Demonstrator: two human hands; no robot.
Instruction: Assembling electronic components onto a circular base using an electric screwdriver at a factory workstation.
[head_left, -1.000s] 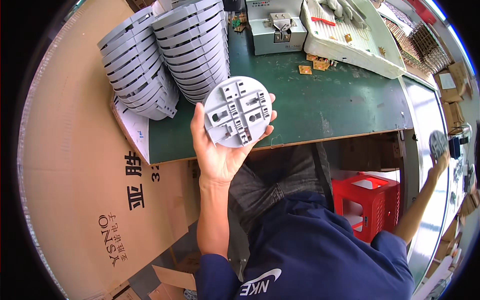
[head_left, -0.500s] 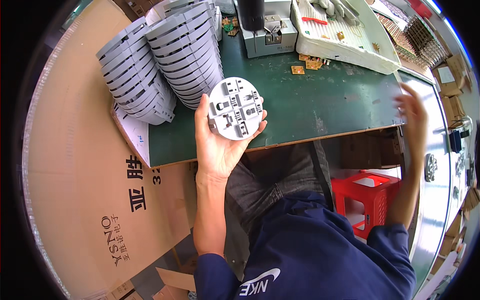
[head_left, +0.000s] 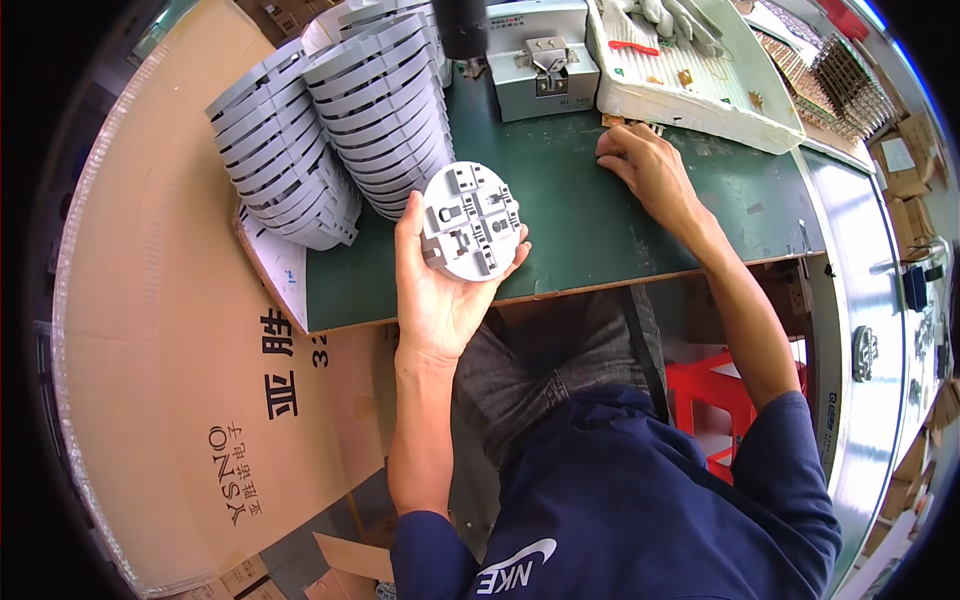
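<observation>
A round pale-grey plastic base (head_left: 480,245) with moulded slots and raised blocks lies in my left hand (head_left: 435,310), its slotted face turned up. My thumb is on its left edge and fingertips wrap round the right. Over the green bench top, by the front wall of the white tray, is my right hand (head_left: 660,180). Its fingers are curled together beside small orange circuit boards (head_left: 612,120), which the hand partly covers. Whether a board is between those fingertips is hidden.
Tall stacks of grey plastic bases (head_left: 385,120) lean at the left. A grey metal fixture (head_left: 540,95) stands at the back beneath a black tool (head_left: 462,30). The white tray (head_left: 700,115) holds gloves (head_left: 680,22) and a red-handled item (head_left: 632,47). A red stool (head_left: 715,390) is below the bench.
My right hand has swung left from the bench's right end to the small boards, and its fingers have curled. The left hand still holds the round base, nearly unmoved.
</observation>
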